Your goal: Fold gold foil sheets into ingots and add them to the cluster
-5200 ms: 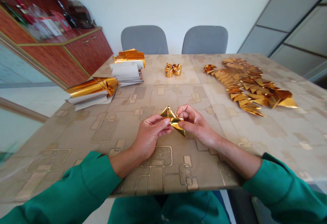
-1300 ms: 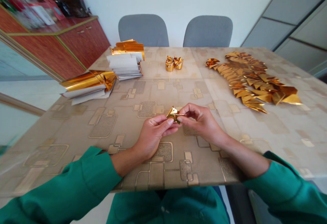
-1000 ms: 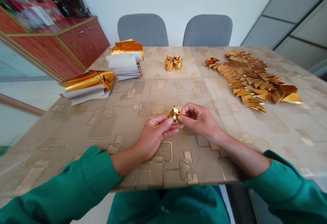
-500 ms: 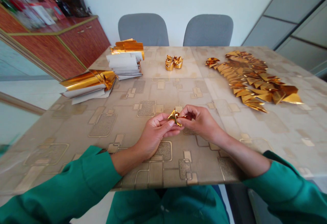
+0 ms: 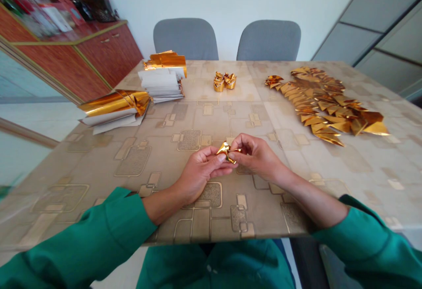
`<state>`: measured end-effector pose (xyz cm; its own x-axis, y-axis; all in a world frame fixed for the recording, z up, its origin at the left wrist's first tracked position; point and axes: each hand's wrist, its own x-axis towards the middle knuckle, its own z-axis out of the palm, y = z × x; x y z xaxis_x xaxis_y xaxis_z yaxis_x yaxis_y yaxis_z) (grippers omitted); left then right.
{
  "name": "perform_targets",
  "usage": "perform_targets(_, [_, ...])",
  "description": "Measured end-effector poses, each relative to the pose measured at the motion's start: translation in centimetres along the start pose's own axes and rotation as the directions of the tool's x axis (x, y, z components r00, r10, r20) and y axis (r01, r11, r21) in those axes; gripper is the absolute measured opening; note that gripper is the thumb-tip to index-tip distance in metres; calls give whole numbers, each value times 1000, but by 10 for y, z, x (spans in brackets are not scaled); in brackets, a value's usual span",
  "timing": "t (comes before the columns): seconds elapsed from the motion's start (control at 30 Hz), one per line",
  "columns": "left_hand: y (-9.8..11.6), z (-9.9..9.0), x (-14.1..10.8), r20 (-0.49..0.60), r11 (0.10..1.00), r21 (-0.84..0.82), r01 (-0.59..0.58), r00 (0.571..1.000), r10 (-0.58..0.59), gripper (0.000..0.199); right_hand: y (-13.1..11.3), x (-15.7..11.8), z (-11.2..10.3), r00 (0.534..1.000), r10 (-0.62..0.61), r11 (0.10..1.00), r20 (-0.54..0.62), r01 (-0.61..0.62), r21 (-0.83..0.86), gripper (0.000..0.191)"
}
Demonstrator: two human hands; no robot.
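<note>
A small piece of folded gold foil paper (image 5: 224,148) is held between my two hands, just above the patterned tablecloth (image 5: 214,210). My left hand (image 5: 206,163) is closed on its left side, the thumb on top and the fingers beneath. From the right, my right hand (image 5: 252,155) pinches the piece between thumb and fingers. Part of the foil is hidden behind the fingertips.
Two finished-looking gold foil shapes (image 5: 224,81) stand at the far middle. Many pointed gold foil pieces (image 5: 325,100) lie fanned at the right. Stacks of gold-and-white sheets (image 5: 163,78) and a looser pile (image 5: 115,108) sit at the left. Grey chairs (image 5: 186,38) stand behind.
The foil piece has bent slightly under my thumbs, and its creases catch the light differently. Both hands stay in nearly the same place.
</note>
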<state>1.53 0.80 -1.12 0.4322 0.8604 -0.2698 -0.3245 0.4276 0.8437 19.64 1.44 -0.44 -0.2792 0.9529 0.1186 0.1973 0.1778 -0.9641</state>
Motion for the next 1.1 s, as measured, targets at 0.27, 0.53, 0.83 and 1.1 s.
perform_targets(0.27, [1, 1, 0, 4, 1000, 8, -8, 1000, 8, 28, -2, -1, -3, 1000, -15, 1000, -7, 14, -23, 14])
perform_targets(0.53, [-2, -1, 1, 16, 1000, 2, -10, 1000, 10, 22, -7, -1, 3, 999, -44, 996, -15, 43, -84, 11])
perform_targets(0.83, [3, -1, 2, -94, 981, -184, -55, 995, 39, 11, -8, -2, -4, 994, 92, 993, -51, -88, 75, 29])
perform_targets(1.1, [3, -1, 1, -97, 990, -136, -39, 995, 26, 11, -5, -2, 1, 994, 32, 999, -101, -32, 8, 18])
